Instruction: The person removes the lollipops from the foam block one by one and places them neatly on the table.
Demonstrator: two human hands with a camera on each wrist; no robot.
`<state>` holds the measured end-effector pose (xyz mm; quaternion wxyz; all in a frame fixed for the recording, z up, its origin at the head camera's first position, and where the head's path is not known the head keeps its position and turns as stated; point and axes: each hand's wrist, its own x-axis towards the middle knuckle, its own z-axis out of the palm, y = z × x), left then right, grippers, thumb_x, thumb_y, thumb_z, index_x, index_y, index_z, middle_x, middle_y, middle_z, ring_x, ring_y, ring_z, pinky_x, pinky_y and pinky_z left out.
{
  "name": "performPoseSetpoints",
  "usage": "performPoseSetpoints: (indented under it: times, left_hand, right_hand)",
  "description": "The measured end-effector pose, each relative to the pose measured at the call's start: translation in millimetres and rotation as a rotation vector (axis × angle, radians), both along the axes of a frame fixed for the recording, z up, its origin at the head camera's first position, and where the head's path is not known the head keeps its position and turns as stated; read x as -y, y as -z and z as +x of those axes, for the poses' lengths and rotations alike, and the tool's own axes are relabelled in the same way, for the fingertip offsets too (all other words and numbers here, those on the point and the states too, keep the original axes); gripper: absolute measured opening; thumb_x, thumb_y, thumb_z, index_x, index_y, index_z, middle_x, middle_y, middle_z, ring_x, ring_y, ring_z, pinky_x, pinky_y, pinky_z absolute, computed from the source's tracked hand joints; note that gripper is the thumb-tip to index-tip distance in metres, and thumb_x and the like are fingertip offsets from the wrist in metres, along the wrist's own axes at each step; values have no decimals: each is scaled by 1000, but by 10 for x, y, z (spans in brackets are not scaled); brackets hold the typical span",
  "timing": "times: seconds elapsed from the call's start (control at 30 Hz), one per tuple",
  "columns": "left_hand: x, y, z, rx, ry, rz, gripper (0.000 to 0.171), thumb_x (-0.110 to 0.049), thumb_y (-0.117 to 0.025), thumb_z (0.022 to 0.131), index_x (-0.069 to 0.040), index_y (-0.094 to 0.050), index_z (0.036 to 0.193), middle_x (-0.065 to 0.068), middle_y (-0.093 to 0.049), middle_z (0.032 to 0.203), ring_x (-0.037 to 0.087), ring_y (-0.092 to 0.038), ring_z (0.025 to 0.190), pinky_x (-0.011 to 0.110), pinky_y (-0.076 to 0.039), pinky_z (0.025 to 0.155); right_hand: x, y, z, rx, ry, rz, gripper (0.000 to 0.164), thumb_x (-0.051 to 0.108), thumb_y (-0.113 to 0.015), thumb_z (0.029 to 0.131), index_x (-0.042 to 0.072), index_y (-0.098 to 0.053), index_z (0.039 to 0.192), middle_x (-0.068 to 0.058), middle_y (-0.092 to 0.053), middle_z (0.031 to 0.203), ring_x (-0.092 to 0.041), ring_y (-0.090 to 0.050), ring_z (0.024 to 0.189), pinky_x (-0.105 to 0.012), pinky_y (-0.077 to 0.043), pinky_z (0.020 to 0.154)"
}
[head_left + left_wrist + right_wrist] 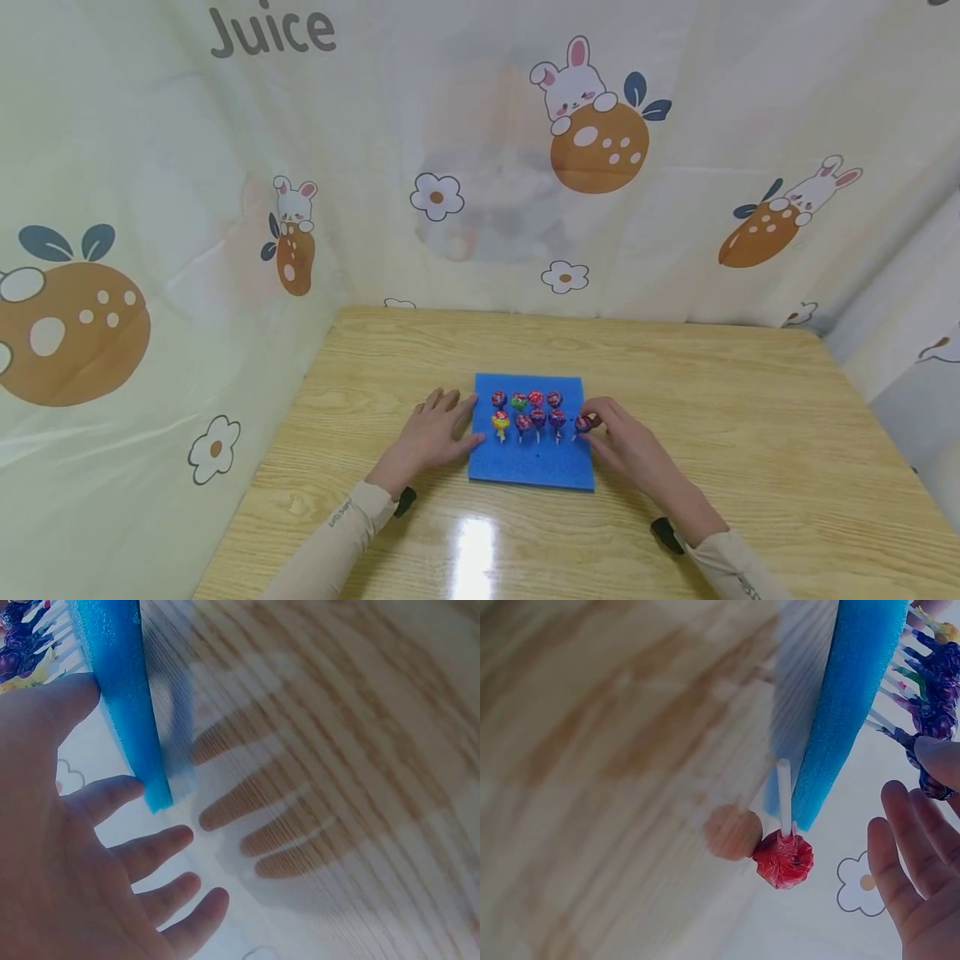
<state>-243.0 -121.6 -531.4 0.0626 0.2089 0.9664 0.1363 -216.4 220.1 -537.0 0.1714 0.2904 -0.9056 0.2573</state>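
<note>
Blue foam (525,467), dark purple lollipop (582,424)

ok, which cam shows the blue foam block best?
Head: it shows most of the blue foam block's top face and outline, with the lollipops standing in it. Left wrist shows just a narrow side, beside the left hand. Right wrist also gives a narrow side. Both wrist views crop it at the top.

Kind of place: a curtained-off corner; home or studio, cannot tell. Under the fingers (463,407) lies a wood-grain table (750,400), glossy, with a bright patch of light (474,558) on the near side of the fingers. Beyond the fingers hangs a pale curtain (487,100): cartoon rabbits (577,93), orange-brown fruit (600,162), flowers (437,197), the word "Juice" (273,32) high up. Similar cloth (135,158) hangs left of the fingers, more to their right.
</note>
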Motion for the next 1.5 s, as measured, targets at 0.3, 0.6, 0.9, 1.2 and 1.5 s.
performPoseSetpoints:
  times: [0.3,0.6,0.9,1.2,1.5]
  left_hand:
    - [5,10,-9,8,-4,-6,73,-60,-53,97,-22,-36,157,17,-35,161,46,-24,150,63,-30,117]
    - [8,13,-7,13,2,3,73,-60,-53,97,-22,-36,158,17,-35,161,46,-23,151,64,-30,117]
    - [9,-8,-14,17,4,2,73,-58,-54,98,-21,-35,158,17,-34,162,46,-22,151,65,-29,118]
    - [14,-17,-12,25,-4,3,73,-59,-55,97,-21,-36,157,16,-34,162,46,-22,151,65,-29,117]
    - [2,-4,-11,47,-6,5,74,-60,-53,97,-22,-34,158,16,-31,163,46,-19,152,65,-27,118]
  right_hand:
    - [0,-22,-6,-35,-16,12,38,6,-81,84,10,-61,116,3,-61,111,-11,-66,95,-31,-59,73]
    - [-7,-31,-7,-52,-30,24,38,6,-82,82,9,-62,115,1,-62,112,-11,-65,94,-30,-59,72]
    - [-2,-48,-14,-47,-30,5,37,5,-81,83,11,-62,115,3,-62,111,-11,-66,95,-31,-59,72]
    - [10,-71,-32,2,-16,-48,34,6,-76,88,11,-62,119,4,-64,110,-11,-65,95,-25,-56,69]
    - [-9,-174,-101,-16,-47,-58,35,3,-76,88,11,-63,119,2,-64,111,-12,-65,94,-23,-55,65]
